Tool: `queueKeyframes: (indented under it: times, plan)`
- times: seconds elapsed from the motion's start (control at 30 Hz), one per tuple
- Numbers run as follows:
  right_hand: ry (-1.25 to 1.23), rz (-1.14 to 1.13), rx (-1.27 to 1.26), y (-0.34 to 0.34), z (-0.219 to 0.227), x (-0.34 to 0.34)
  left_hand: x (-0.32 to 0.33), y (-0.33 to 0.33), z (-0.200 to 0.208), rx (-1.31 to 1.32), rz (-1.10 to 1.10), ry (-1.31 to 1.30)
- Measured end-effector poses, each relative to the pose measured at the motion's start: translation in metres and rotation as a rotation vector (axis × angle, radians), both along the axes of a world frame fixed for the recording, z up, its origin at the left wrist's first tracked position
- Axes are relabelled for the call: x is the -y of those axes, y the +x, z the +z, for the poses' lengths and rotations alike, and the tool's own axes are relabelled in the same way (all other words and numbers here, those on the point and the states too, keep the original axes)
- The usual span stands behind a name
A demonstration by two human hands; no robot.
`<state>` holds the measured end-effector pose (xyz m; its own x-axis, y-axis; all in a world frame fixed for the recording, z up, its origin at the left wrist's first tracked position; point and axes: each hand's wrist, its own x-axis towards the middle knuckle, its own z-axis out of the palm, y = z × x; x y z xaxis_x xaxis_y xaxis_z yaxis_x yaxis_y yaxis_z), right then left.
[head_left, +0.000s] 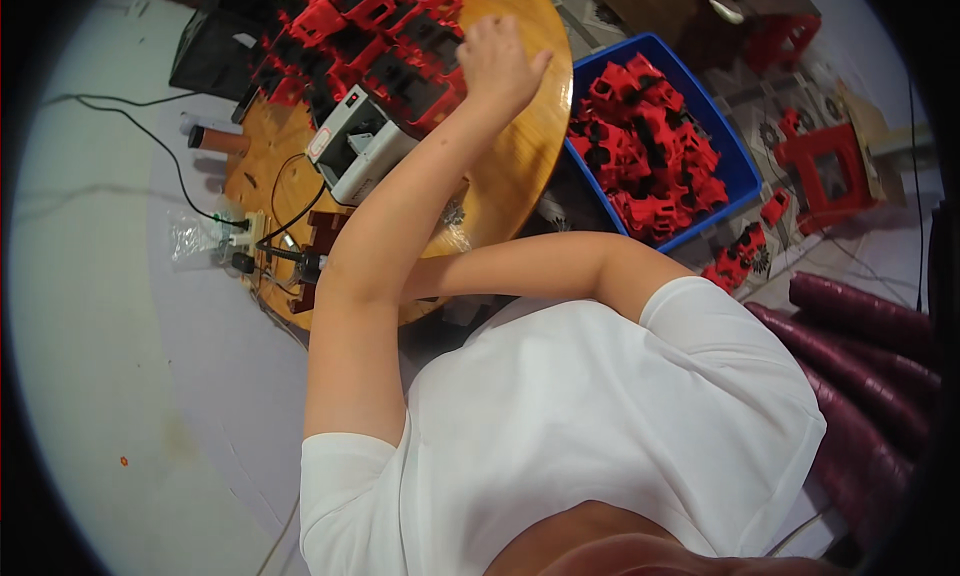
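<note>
My left hand (500,68) reaches over the round wooden table (520,141), back upward. Its thumb stands apart from the fingers, whose tips are at the edge of a pile of red and black plastic parts (375,31). I make out nothing held in it. The left forearm passes over a small white and grey machine (365,146) with a switch and an open top. My right forearm (520,264) crosses leftward behind the left arm near its elbow, so the right hand is hidden.
A blue bin (735,156) full of red parts stands right of the table. More red parts (738,258) lie beside it, near a red stool (825,176). Black cables (295,221) and a power strip (257,234) sit at the table's left edge. Maroon fabric (850,376) is at right.
</note>
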<state>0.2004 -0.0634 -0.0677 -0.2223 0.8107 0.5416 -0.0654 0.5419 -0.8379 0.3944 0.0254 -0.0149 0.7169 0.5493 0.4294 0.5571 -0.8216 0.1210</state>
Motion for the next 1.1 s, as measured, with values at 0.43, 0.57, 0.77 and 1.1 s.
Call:
queueKeyframes:
  times: [0.43, 0.57, 0.77, 1.1]
  plan:
    - [-0.009, 0.118, -0.068, -0.012, -0.022, -0.004, -0.062, -0.051, -0.059, -0.212, 0.159, 0.386]
    - [0.163, -0.110, -0.043, -0.020, -0.019, -0.003, -0.060, -0.057, -0.053, -0.204, 0.113, 0.353]
    - [0.009, -0.060, -0.067, -0.011, 0.017, 0.008, -0.019, -0.070, 0.038, 0.201, -0.140, 0.364]
    - [-0.371, -0.099, -0.019, 0.007, 0.052, 0.011, 0.020, -0.372, 0.202, 0.494, 0.368, 0.478]
